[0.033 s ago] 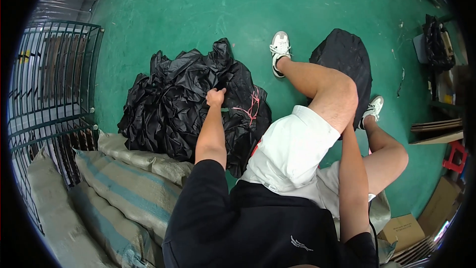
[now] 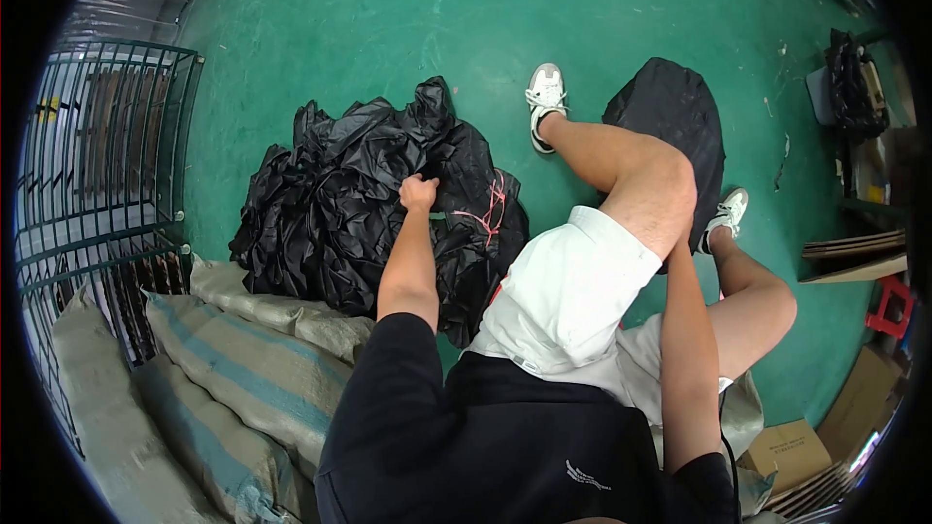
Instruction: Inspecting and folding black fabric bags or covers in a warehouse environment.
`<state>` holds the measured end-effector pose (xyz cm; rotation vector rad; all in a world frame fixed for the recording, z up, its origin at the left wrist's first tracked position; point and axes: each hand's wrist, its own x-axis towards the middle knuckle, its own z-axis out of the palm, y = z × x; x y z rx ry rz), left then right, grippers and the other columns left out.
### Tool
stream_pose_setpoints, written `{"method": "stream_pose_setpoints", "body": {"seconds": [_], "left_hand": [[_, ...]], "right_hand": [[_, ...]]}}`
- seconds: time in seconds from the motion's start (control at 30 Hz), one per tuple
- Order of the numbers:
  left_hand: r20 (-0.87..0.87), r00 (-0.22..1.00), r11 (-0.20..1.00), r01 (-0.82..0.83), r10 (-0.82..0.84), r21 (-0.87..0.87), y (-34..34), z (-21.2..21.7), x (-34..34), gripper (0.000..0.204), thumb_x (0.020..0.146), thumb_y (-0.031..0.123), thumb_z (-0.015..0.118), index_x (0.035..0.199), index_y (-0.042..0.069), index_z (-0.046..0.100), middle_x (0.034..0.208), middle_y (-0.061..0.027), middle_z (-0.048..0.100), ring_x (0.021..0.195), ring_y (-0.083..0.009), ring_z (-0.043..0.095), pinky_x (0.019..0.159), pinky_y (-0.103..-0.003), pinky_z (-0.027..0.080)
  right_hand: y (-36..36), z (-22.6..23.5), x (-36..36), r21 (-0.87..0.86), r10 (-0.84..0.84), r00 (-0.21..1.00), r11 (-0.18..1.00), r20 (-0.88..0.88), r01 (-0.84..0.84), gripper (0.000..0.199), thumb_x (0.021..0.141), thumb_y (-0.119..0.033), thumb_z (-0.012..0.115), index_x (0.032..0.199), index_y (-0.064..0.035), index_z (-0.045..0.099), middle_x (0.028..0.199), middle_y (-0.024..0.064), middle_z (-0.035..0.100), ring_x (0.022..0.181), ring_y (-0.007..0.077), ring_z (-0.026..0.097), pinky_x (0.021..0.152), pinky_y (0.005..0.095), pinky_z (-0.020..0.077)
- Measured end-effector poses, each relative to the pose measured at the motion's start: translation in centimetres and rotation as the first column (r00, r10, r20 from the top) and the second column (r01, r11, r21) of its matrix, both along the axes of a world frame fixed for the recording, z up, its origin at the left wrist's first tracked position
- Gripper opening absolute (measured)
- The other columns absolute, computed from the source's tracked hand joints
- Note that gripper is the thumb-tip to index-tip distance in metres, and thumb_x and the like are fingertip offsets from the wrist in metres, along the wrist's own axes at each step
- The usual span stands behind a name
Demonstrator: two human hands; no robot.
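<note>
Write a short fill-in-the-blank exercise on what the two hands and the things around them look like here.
1. The left hand grasps a heap of crumpled plastic bags whose colour is ____.
2. The string tied on the heap beside that hand is ____ in colour.
3. The right hand is hidden behind the person's raised ____.
4. The floor under the heap is painted ____.

Missing words: black; red; knee; green

My left hand [image 2: 418,192] rests on the heap of plastic bags [image 2: 335,204] ahead-left of my knees. Woven sacks [image 2: 243,349] lie nearer me, a wire cage [image 2: 97,184] farther left.
</note>
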<state>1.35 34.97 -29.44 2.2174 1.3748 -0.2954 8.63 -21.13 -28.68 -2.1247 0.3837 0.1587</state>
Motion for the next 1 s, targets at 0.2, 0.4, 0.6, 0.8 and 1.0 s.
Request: {"method": "stream_pose_setpoints", "body": {"seconds": [0.2,0.4,0.6,0.8,1.0], "left_hand": [[0.218,0.972,0.995,0.078,-0.089,0.062,2.2,4.2,-2.8,0.039,0.072,0.016,0.074,0.11,0.006,0.072,0.11,-0.0184,0.069,0.106,-0.0332,0.065,0.095,-0.038,0.048],[0.474,0.879,0.997,-0.072,0.043,0.042,3.3,8.2,-3.4,0.016,0.075,0.007,0.071,0.09,0.006,0.077,0.083,-0.0123,0.073,0.076,-0.0207,0.069,0.076,-0.031,0.052],[0.858,0.509,0.998,0.04,-0.07,0.058,6.9,14.5,-0.4,0.025,0.083,-0.005,0.06,0.106,0.003,0.056,0.097,-0.0029,0.057,0.093,-0.0146,0.056,0.087,-0.028,0.044],[0.966,0.244,0.827,0.523,0.088,-0.207,-2.8,31.4,7.5,0.03,0.091,-0.006,0.048,0.118,0.005,0.047,0.113,-0.0021,0.051,0.101,-0.0093,0.05,0.087,-0.024,0.041],[0.984,0.16,0.445,0.878,0.077,-0.178,-20.1,41.0,11.7,0.035,0.083,-0.007,0.045,0.116,0.005,0.045,0.108,-0.0041,0.054,0.098,-0.0125,0.054,0.087,-0.025,0.042]], "right_hand": [[3.8,5.6,1.7,0.451,-0.276,0.928,0.815,-0.251,0.365,0.029,0.091,-0.022,0.058,0.103,0.0017,0.068,0.099,0.009,0.071,0.087,0.0186,0.063,0.075,0.0342,0.0492],[3.6,4.3,1.5,0.544,-0.252,0.939,0.766,-0.235,0.342,0.023,0.089,-0.015,0.062,0.102,0.0032,0.067,0.095,0.0106,0.07,0.081,0.0175,0.065,0.07,0.0308,0.05],[4.8,5.8,2.9,0.563,-0.283,0.935,0.746,-0.215,0.355,0.016,0.088,-0.012,0.062,0.094,0.0015,0.067,0.084,0.0084,0.069,0.073,0.0152,0.062,0.064,0.0286,0.0489],[3.5,13.7,5.4,0.537,-0.436,0.899,0.768,0.039,0.349,0.011,0.09,-0.006,0.058,0.094,-0.0005,0.067,0.08,0.0042,0.065,0.069,0.0109,0.057,0.065,0.0244,0.0475],[5.8,26.0,4.3,0.653,0.0,0.927,0.71,0.374,-0.264,0.017,0.089,-0.008,0.066,0.105,-0.0025,0.063,0.096,0.0028,0.064,0.086,0.0108,0.06,0.077,0.0251,0.049]]}}
